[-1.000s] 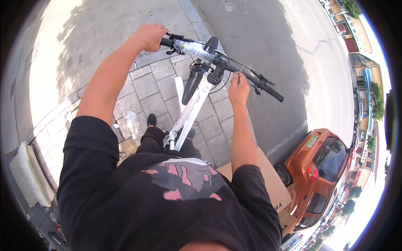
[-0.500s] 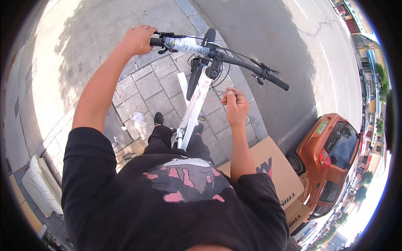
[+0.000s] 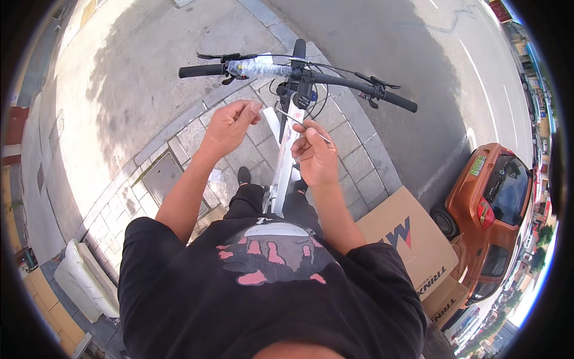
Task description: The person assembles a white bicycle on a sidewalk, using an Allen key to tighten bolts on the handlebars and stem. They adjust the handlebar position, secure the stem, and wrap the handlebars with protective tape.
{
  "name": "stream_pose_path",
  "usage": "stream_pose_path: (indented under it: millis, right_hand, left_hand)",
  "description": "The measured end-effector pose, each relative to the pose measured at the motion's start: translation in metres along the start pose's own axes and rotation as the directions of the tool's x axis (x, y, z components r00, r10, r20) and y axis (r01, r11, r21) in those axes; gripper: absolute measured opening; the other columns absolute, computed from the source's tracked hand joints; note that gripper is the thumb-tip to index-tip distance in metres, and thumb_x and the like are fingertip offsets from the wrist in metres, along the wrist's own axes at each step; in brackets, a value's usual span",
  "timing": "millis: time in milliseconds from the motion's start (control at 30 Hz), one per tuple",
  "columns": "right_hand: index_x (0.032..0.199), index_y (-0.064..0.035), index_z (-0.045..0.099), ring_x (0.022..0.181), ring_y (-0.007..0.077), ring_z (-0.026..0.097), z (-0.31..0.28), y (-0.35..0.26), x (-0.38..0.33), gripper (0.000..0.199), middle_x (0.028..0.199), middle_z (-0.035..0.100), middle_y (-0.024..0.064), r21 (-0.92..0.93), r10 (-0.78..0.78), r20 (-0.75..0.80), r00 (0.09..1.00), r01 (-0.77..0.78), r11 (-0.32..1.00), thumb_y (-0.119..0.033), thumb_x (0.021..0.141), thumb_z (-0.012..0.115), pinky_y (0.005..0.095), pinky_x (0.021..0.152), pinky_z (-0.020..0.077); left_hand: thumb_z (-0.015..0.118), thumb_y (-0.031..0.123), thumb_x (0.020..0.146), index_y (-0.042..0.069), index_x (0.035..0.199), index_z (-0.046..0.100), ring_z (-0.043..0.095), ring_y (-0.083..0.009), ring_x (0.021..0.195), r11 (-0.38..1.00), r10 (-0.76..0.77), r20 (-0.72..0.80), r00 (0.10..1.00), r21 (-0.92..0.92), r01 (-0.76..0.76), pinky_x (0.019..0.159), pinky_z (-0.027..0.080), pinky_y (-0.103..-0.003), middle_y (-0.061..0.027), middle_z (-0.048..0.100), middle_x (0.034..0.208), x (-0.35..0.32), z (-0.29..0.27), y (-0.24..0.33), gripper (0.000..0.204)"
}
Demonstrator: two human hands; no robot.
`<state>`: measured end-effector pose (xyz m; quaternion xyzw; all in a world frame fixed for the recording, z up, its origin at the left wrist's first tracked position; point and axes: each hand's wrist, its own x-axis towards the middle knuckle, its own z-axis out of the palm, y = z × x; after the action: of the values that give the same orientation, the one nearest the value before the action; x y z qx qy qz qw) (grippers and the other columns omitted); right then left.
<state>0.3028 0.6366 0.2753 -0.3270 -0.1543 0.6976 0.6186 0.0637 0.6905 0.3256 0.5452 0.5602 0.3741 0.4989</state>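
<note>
A white bicycle stands in front of me, its frame (image 3: 287,140) running toward my legs and its black handlebar (image 3: 341,80) lying across the far side. My right hand (image 3: 317,157) is closed around a thin metal hex key (image 3: 292,118), held above the frame tube just behind the stem (image 3: 305,90). The bent end of the key points up and left, away from my fingers. Left of the frame, my left hand (image 3: 232,128) hovers with thumb and fingers drawn together, touching neither bike nor key. No object shows in it. Clear plastic wrap (image 3: 263,67) covers the bar's left part.
Large cardboard boxes (image 3: 412,239) lie at my right, beside a parked orange car (image 3: 487,203). A pale padded item (image 3: 86,281) rests at the lower left. Paving slabs (image 3: 197,139) lie underfoot, with a kerb and the road beyond on the right.
My left hand has let go of the left handlebar grip and come back toward the frame. My right hand has moved left with the hex key, over the frame. The handlebar sits straighter.
</note>
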Motion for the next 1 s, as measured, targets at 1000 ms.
stream_pose_path:
  millis: [1000]
  right_hand:
    - [0.121, -0.0119, 0.068, 0.105, 0.0451, 0.076, 0.008, -0.122, 0.204, 0.031, 0.105, 0.080, 0.0211, -0.456, 0.324, 0.129, 0.937, 0.346, -0.820, -0.035, 0.102, 0.065, 0.0573, 0.092, 0.0589]
  left_hand:
    - [0.072, 0.011, 0.098, -0.007, 0.110, 0.074, 0.074, -0.0170, 0.059, 0.737, -0.494, 0.164, 0.854, -0.442, 0.512, 0.040, 0.036, -0.029, -0.0124, 0.078, 0.086, 0.069, 0.076, -0.073, 0.021]
